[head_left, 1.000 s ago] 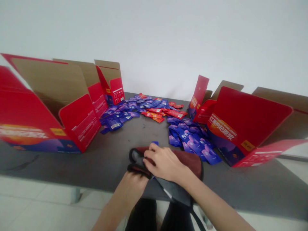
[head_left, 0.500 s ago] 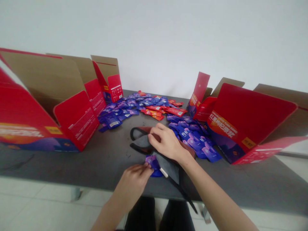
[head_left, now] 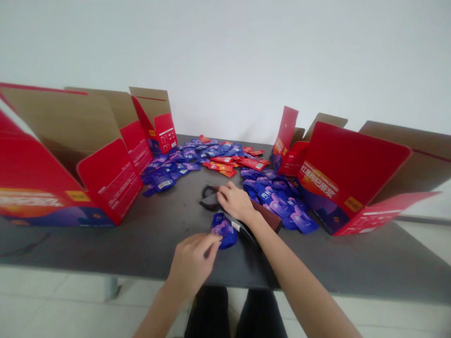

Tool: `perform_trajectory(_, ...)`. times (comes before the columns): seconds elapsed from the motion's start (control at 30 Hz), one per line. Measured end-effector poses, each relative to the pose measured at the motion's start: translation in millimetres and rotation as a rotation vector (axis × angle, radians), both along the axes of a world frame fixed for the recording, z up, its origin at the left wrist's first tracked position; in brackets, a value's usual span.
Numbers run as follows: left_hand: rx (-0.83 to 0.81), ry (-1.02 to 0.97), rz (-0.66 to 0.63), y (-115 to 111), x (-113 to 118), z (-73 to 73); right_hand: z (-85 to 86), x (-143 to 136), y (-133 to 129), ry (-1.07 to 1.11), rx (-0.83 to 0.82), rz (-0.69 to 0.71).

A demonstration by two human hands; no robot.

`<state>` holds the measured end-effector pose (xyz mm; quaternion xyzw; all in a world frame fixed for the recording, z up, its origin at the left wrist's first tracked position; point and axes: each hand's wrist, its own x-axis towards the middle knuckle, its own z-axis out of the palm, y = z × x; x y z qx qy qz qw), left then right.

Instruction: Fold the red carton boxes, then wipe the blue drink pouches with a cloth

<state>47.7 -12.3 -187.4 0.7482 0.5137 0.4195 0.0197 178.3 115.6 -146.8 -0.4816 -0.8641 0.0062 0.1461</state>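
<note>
My left hand [head_left: 195,257] is closed, with thumb and forefinger pinched at the lower left edge of a blue and purple sachet [head_left: 225,227] near the table's front. My right hand [head_left: 237,202] lies over a brown and grey fabric pouch with black trim [head_left: 269,218], its fingers bent around the fabric. The pouch is partly hidden under that hand and forearm. A whitish tag [head_left: 236,226] shows on its dark edge, right beside the sachet.
Heaped blue sachets [head_left: 218,149] and red sachets [head_left: 252,162] lie further back. More blue sachets [head_left: 278,202] spread to the right. Open red cartons stand at left [head_left: 112,183] and right [head_left: 348,169] on the dark table [head_left: 158,249], against a white wall.
My right hand has drawn the pouch's flap down and inward, so less grey fabric shows. More of the sachet is uncovered. My left hand has shifted slightly down along the sachet.
</note>
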Motion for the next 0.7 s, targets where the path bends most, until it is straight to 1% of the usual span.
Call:
perform_trajectory(0.07,-0.101,-0.332,0.104,1,2,5.6,20.1,9,-4,0.220,0.112,-0.039)
perform_trajectory(0.13,-0.214,-0.619,0.118,2,5,8.0,44.4,22,-11,0.514,0.289,-0.058)
perform_trajectory(0.17,-0.264,-0.696,0.101,2,6,7.3,56.5,29,-14,0.638,0.378,-0.057)
perform_trajectory(0.2,-0.295,-0.714,0.098,1,8,5.4,67.7,36,-17,0.723,0.450,-0.052)
perform_trajectory(0.23,-0.305,-0.667,0.128,-1,9,2.5,77.1,41,-20,0.783,0.504,-0.045)
perform_trajectory(0.27,-0.284,-0.561,0.188,-3,10,-0.7,84.4,46,-23,0.819,0.536,-0.036)
perform_trajectory(0.33,-0.160,-0.242,0.327,-8,12,-6.2,92.0,53,-30,0.837,0.547,-0.012)
perform_trajectory(0.37,-0.077,-0.072,0.363,-10,11,-7.7,92.6,54,-33,0.827,0.535,0.005)
perform_trajectory(0.4,-0.008,0.084,0.358,-12,10,-8.2,91.7,55,-37,0.808,0.516,0.024)
perform_trajectory(0.47,0.068,0.318,0.271,-13,6,-6.7,86.4,56,-46,0.754,0.459,0.075)
perform_trajectory(0.53,0.089,0.456,0.152,-12,0,-4.3,77.9,55,-56,0.679,0.378,0.137)
perform_trajectory(0.63,0.129,0.555,0.005,-11,-7,-4.3,57.1,47,-71,0.463,0.196,0.224)
perform_trajectory(0.7,0.174,0.592,-0.019,-12,-9,-7.1,37.0,38,-79,0.253,0.085,0.275)
